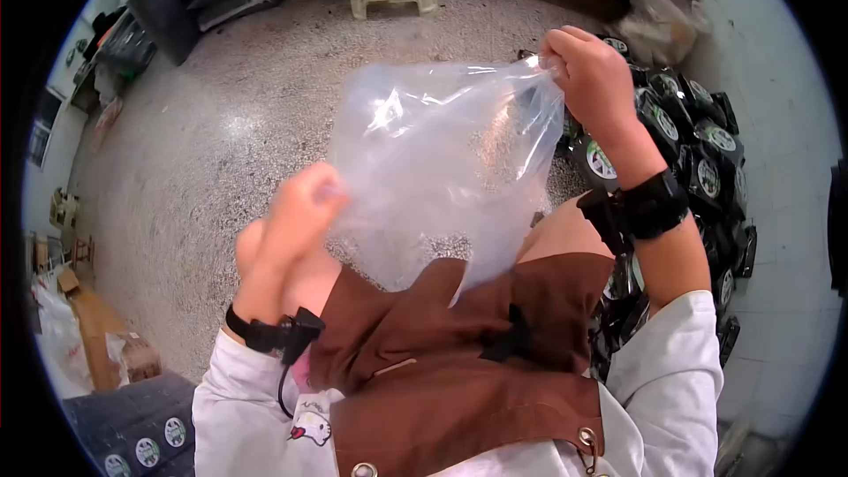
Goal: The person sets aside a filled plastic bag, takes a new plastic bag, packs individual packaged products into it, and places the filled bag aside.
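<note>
While pinched shut in both hands' fingers — left hand (291, 230), right hand (590, 79) — a clear, crinkled, glossy plastic bag (442, 168).

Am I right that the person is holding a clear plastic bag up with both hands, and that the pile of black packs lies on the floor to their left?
Not quite: the head view shows the pile of black packs on their right. Both the left hand and right hand do hold the clear plastic bag.
</note>
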